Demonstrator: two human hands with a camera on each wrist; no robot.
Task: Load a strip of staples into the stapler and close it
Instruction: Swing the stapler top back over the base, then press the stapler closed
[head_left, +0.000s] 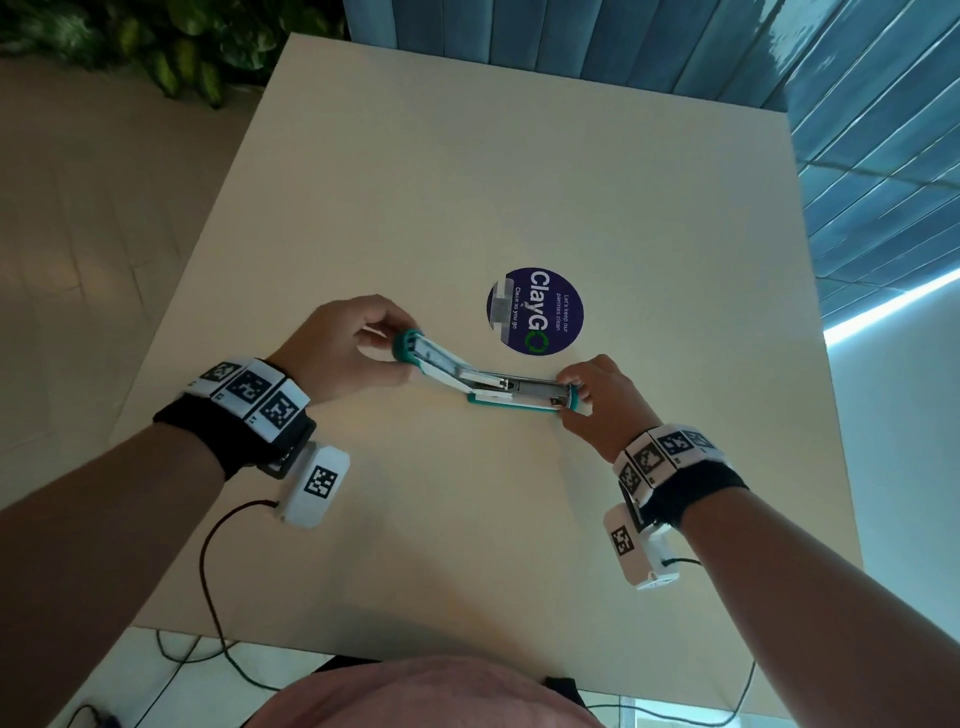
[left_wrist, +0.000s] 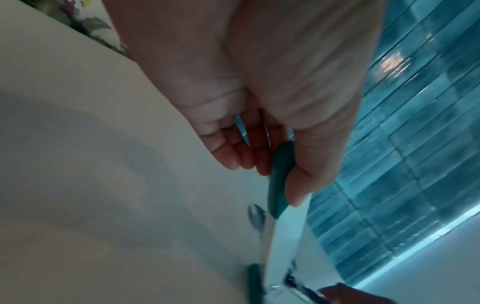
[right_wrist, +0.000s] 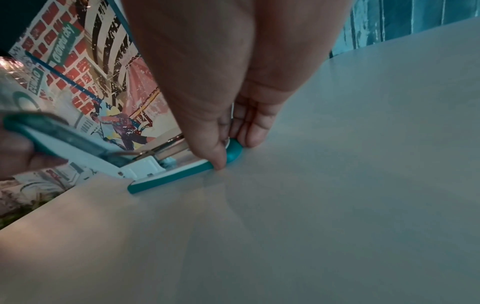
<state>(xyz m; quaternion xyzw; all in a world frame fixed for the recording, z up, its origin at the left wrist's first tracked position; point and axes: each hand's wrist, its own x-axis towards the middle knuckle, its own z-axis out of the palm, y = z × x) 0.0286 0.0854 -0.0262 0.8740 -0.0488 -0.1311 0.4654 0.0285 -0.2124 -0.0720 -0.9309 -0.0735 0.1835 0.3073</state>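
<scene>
Stapler (head_left: 483, 376) sat between both hands on the counter (head_left: 519, 182), hinged wide open. Left hand (head_left: 348, 348) pinched the raised top cover's teal tip; right hand (head_left: 597, 400) clamped the base's front end against the counter. Staple strip: couldn't tell.

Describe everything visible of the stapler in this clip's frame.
The stapler is teal and white, plastic by its look, with a metal staple channel. It is swung wide open: the base lies flat on the table, near its middle, close to a round purple sticker, while the top arm is folded back and raised to the left. The left hand pinches the teal tip of the raised arm; the right hand grips the base's front end against the table. Whether staples sit in the channel cannot be told.
</scene>
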